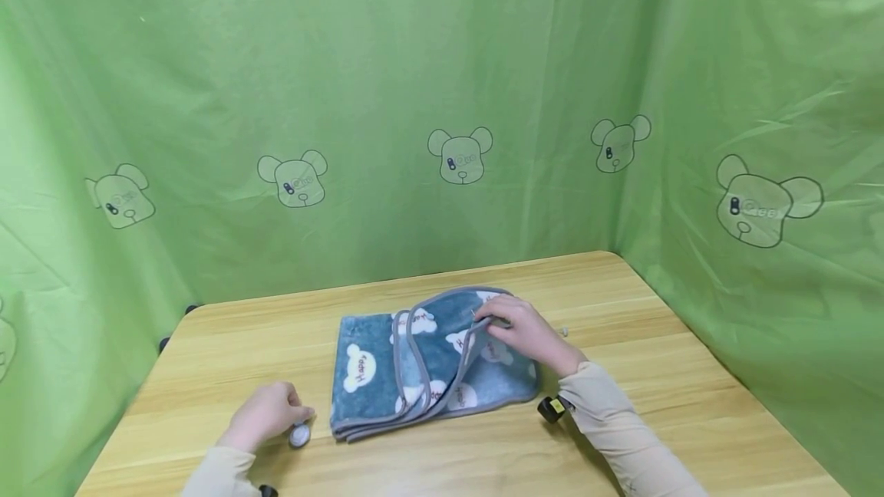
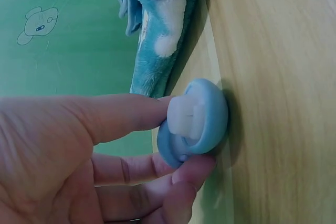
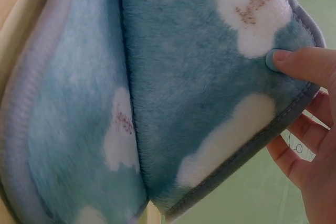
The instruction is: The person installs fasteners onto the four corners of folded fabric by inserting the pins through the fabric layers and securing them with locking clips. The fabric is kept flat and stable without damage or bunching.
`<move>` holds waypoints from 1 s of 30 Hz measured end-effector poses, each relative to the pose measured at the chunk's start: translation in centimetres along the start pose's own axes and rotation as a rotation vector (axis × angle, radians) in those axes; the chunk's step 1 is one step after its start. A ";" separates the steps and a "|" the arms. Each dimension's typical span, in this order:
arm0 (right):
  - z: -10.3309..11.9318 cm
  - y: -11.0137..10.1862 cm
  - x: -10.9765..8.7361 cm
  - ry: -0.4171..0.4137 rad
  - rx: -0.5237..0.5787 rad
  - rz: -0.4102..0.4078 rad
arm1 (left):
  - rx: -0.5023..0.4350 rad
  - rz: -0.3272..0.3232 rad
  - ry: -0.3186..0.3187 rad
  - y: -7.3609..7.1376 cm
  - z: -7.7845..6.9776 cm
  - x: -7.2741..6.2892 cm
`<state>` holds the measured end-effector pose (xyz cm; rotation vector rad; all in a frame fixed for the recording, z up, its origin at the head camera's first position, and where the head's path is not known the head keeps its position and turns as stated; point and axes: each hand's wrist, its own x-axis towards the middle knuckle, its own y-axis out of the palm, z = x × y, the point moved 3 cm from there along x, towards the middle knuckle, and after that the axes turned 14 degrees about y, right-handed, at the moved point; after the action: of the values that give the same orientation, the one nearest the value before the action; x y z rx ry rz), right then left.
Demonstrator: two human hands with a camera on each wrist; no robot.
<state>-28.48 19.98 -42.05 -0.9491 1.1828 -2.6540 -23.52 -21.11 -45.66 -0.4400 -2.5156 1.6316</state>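
Your left grip pinches round blue piece near counter; right grip pinches folded blanket at raised corner, pressing blue disc.

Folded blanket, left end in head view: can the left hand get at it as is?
Likely yes: only tabletop shows between left hand and blanket. But its fingers pinch a small round blue piece, which could hamper gripping.
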 end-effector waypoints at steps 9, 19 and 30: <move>0.0 0.1 0.1 0.024 -0.008 0.017 | 0.002 -0.036 -0.008 -0.3 -0.4 0.2; -0.1 0.1 0.1 0.006 -0.014 0.002 | -0.067 -0.113 0.024 -1.5 -2.5 1.4; -0.3 0.0 0.1 0.005 -0.010 0.005 | -0.195 -0.228 0.052 -1.9 -5.9 4.0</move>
<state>-28.76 20.14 -42.18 -0.9408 1.1990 -2.6504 -26.20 -15.49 -41.76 -0.2000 -2.5859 1.2854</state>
